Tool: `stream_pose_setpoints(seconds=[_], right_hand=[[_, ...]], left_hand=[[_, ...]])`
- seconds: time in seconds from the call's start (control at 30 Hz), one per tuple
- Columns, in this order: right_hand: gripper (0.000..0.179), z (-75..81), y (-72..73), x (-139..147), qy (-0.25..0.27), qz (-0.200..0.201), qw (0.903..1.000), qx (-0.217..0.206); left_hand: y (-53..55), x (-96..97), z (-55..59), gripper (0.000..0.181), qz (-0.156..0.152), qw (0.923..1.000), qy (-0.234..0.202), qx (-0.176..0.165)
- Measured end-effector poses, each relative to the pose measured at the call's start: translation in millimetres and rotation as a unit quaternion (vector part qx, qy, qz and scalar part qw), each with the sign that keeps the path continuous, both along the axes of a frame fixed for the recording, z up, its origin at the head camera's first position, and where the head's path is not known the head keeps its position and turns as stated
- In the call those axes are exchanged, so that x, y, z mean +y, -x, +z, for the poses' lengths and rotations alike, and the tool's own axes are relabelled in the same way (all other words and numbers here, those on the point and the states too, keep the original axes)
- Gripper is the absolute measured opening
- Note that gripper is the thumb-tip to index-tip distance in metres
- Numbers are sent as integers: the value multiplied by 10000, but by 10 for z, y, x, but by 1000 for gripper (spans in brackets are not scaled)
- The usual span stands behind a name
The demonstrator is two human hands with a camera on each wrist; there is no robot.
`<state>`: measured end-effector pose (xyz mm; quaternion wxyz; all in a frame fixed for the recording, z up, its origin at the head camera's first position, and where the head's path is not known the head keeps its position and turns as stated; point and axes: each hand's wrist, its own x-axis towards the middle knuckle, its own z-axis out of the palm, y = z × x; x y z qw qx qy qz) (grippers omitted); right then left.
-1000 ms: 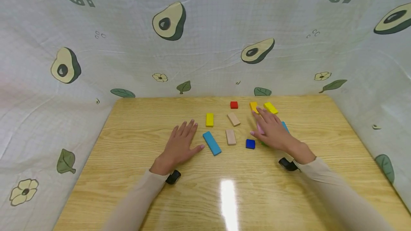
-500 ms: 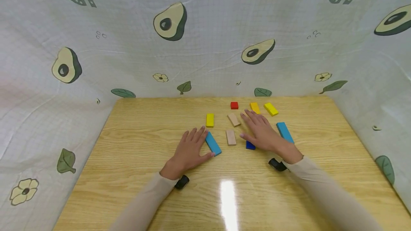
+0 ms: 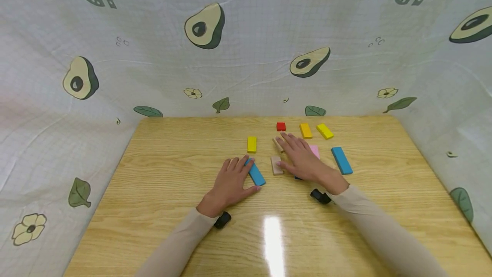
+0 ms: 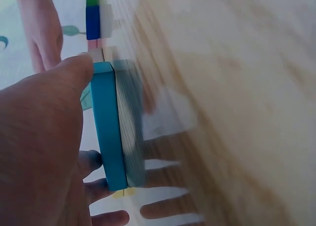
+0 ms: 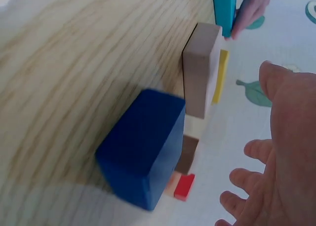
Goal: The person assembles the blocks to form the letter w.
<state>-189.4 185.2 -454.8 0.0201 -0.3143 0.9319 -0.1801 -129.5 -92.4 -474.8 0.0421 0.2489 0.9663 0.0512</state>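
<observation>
My left hand is at a light blue block, its fingers extended. One fingertip lies at the block's far end and the thumb is close to its near end; in the left wrist view that block lies flat on the table. Over the middle of the group hovers my right hand, fingers spread and holding nothing. Beneath or beside it are a beige block, a second beige block, a pink block and a dark blue block, the last mostly hidden by the hand in the head view.
Further back on the wooden table lie a red block, an orange block and a yellow block. Another yellow block sits beyond my left hand, and a second light blue block lies at right. Patterned cloth surrounds the table.
My left hand has moved right, from beside the light blue block to over it. My right hand has shifted left across the blocks, uncovering the right-hand light blue block. No block has visibly moved.
</observation>
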Motion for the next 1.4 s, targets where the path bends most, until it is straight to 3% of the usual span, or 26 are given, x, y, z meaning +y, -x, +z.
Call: stream_pose_setpoints(seconds=[0.5,0.87,1.1,1.4], right_hand=[[79,-26,70,-221,-165,128,9998,-66],[78,-25,127,-357,-177,198,9996,-81],[77,-30,152,-400,-243,163,9995,-112],[77,-29,183,-450,-224,254,9992,-187]], left_hand=[[40,78,14,90,159,9995,111,246],[81,66,19,87,104,9990,65,425],[76,-118,53,86,130,9980,-217,580],[98,-528,126,87,523,9965,-416,507]])
